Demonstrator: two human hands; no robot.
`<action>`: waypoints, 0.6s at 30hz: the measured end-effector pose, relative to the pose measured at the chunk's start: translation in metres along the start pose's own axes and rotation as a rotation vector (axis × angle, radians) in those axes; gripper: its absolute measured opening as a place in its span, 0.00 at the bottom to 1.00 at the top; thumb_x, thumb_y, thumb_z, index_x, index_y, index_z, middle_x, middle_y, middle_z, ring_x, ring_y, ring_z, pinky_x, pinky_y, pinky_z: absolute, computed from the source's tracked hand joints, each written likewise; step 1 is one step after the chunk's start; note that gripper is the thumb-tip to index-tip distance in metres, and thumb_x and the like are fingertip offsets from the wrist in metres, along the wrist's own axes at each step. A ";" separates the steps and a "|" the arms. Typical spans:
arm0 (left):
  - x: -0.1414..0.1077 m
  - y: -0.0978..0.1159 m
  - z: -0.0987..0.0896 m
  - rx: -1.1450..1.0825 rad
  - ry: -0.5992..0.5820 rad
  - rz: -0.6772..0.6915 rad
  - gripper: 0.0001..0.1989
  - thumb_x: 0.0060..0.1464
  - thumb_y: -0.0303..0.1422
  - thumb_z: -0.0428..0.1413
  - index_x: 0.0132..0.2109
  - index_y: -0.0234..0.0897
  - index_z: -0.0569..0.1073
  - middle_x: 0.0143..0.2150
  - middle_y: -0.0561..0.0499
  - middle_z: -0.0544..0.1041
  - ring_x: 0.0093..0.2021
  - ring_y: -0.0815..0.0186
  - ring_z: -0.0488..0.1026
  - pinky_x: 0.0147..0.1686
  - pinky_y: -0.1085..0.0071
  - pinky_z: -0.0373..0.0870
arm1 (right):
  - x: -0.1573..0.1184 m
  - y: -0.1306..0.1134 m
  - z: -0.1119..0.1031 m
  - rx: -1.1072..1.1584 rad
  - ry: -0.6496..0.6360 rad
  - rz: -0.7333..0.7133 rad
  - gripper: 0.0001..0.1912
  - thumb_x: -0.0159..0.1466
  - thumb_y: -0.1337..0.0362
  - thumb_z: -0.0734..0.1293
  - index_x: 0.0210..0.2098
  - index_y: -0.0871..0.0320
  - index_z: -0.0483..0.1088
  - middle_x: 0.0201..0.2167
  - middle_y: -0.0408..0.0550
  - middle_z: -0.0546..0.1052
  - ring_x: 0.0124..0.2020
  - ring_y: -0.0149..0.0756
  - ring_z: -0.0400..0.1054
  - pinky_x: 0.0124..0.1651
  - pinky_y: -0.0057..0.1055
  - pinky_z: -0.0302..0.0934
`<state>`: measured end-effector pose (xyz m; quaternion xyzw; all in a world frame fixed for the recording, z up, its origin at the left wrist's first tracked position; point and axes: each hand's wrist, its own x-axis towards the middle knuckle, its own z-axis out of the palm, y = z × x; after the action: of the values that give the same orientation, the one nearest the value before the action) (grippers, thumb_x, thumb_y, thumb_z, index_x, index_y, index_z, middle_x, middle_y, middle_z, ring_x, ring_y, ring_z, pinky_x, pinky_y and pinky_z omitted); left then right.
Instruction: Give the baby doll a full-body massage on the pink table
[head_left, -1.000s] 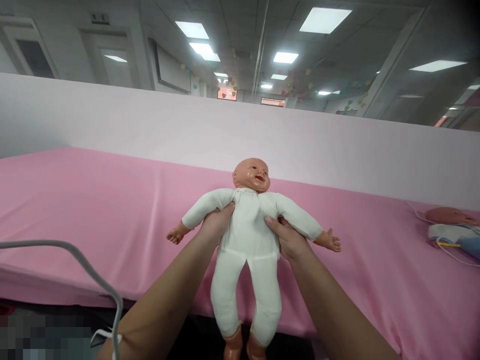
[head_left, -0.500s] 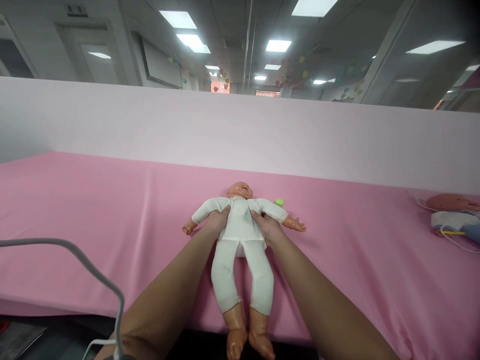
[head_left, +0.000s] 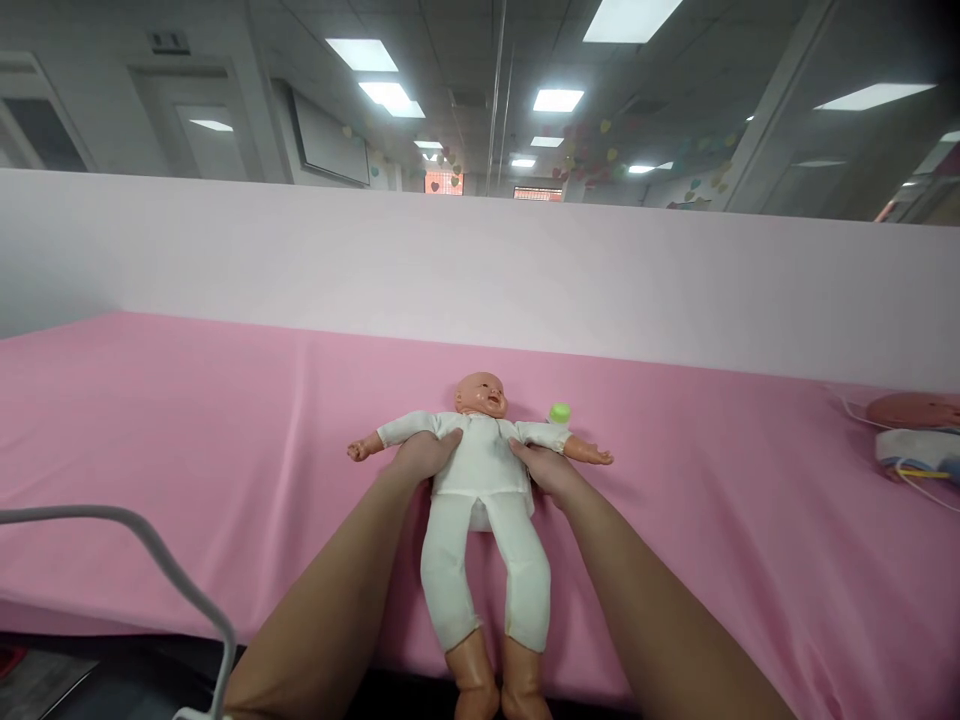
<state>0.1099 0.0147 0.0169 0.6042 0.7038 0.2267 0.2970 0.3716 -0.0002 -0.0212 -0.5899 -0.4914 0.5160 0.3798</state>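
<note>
A baby doll (head_left: 484, 460) with a white cloth body lies face up on a pink sheet (head_left: 225, 430), its head away from me and its feet at the near edge. Under its arm on the left side, my left hand (head_left: 426, 455) grips the torso, thumb resting on the chest. My right hand (head_left: 546, 468) clasps the opposite side of the torso the same way. The fingers of both hands are hidden beneath the doll. Just beyond the doll's arm on the right sits a small bright green object (head_left: 559, 412), partly hidden.
A white partition (head_left: 480, 270) with glass above it runs along the back. At the far right lies another doll (head_left: 911, 410) beside folded cloth (head_left: 919, 450) and a thin white cord. A grey cable (head_left: 150, 540) curves in at the lower left.
The doll's head has come up from tipped back, so more of it shows. Its arm on the left has swung outward and up. Both hands keep their hold, and the view has shifted slightly.
</note>
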 end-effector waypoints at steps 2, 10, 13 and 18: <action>-0.001 -0.001 -0.001 0.057 -0.028 0.016 0.38 0.58 0.62 0.51 0.47 0.28 0.82 0.50 0.26 0.83 0.52 0.36 0.80 0.51 0.52 0.74 | -0.003 0.000 -0.006 -0.062 -0.024 0.036 0.29 0.63 0.39 0.71 0.53 0.53 0.75 0.47 0.57 0.82 0.45 0.50 0.77 0.43 0.43 0.73; 0.002 -0.008 -0.006 0.229 -0.045 0.017 0.42 0.58 0.65 0.44 0.50 0.33 0.83 0.50 0.30 0.84 0.51 0.36 0.80 0.49 0.50 0.73 | -0.013 -0.002 -0.024 -0.314 -0.077 0.029 0.33 0.63 0.33 0.68 0.50 0.55 0.75 0.26 0.47 0.75 0.22 0.36 0.66 0.23 0.32 0.58; 0.005 -0.013 -0.009 0.259 -0.032 0.014 0.43 0.57 0.67 0.43 0.51 0.35 0.83 0.52 0.32 0.84 0.52 0.36 0.80 0.48 0.51 0.73 | -0.021 -0.005 -0.036 -0.427 0.000 -0.056 0.40 0.62 0.32 0.68 0.62 0.53 0.72 0.43 0.57 0.81 0.39 0.49 0.75 0.38 0.41 0.68; 0.008 -0.019 -0.013 0.314 -0.027 0.007 0.42 0.57 0.67 0.42 0.49 0.37 0.83 0.53 0.33 0.83 0.53 0.36 0.79 0.51 0.50 0.72 | -0.029 -0.009 -0.054 -0.545 0.022 -0.133 0.37 0.65 0.37 0.68 0.66 0.51 0.71 0.67 0.58 0.71 0.67 0.61 0.65 0.63 0.53 0.61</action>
<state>0.0862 0.0198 0.0124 0.6485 0.7245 0.1067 0.2076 0.4230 -0.0236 0.0040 -0.6423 -0.6456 0.3323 0.2456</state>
